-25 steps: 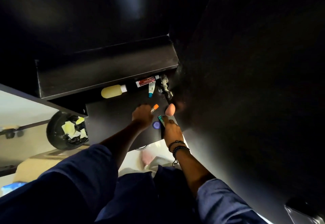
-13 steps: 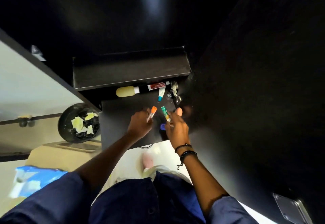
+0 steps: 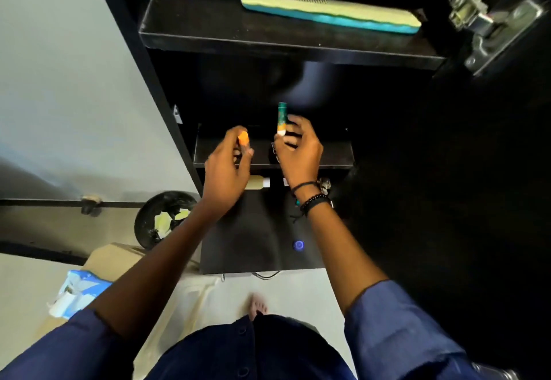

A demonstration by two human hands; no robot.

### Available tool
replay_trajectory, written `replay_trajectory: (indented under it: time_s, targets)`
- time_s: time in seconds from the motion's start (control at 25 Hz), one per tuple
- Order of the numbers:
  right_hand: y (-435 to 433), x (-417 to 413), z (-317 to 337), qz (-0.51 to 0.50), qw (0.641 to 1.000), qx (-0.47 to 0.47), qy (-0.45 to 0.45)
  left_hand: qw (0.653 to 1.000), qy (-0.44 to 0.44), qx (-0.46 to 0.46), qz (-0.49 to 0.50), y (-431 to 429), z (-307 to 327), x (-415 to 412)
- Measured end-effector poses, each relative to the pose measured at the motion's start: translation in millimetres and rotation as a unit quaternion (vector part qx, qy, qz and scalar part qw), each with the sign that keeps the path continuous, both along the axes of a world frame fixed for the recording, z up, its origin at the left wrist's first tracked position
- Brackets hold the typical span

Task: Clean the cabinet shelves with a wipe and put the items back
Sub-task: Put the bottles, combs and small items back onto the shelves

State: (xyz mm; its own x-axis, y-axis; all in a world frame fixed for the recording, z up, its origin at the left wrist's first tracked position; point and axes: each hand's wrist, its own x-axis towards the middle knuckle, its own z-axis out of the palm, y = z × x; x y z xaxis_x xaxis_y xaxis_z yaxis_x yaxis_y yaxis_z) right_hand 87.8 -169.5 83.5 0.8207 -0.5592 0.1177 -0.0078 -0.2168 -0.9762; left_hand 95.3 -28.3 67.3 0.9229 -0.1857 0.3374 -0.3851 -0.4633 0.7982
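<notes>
My left hand (image 3: pixel 225 168) holds a small orange-capped tube (image 3: pixel 243 139) in front of the black cabinet's middle shelf (image 3: pixel 334 153). My right hand (image 3: pixel 298 150) holds a green tube (image 3: pixel 281 119) upright just above that same shelf. On the top shelf (image 3: pixel 208 31) lies a yellow-and-teal comb (image 3: pixel 328 11). Below my hands, on the lowest surface (image 3: pixel 253 239), lie a pale yellow bottle (image 3: pixel 258 183) and a small blue cap (image 3: pixel 298 245). Other items there are hidden behind my right wrist.
The open cabinet door (image 3: pixel 477 171) stands at the right, its metal hinge (image 3: pixel 483 19) near the top. A black bin (image 3: pixel 161 218) with crumpled yellow paper sits on the floor to the left. A blue wipes pack (image 3: pixel 77 290) lies on a beige box.
Both hands rose from the lowest surface to the middle shelf, carrying the orange-capped tube and the green tube. My view tilted up, revealing the top shelf and comb.
</notes>
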Motion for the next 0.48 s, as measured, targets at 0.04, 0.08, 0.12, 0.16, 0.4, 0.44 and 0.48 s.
replay_trajectory:
  time_s: [0.04,0.08,0.12,0.16,0.4,0.44,0.48]
  targets:
    - [2,11,0,0.015,1.0,-0.006,0.01,1.0,-0.004,0.016,0.011,2,4,10]
    - [4,20,0,0.03,0.999,-0.008,0.022,0.999,-0.003,0.036,0.025,4,5,19]
    - [7,28,-2,0.043,0.998,-0.012,0.035,0.997,0.002,0.061,0.041,5,6,29]
    - [11,35,-3,0.055,0.997,-0.026,0.049,0.994,0.011,0.089,0.057,5,5,37]
    - [22,58,-19,0.106,0.968,-0.193,0.118,0.987,0.036,0.106,0.116,-3,8,61]
    - [22,60,-21,0.109,0.965,-0.204,0.122,0.986,0.037,0.108,0.125,-4,7,61]
    - [21,61,-22,0.114,0.961,-0.218,0.123,0.984,0.041,0.108,0.135,-5,6,59]
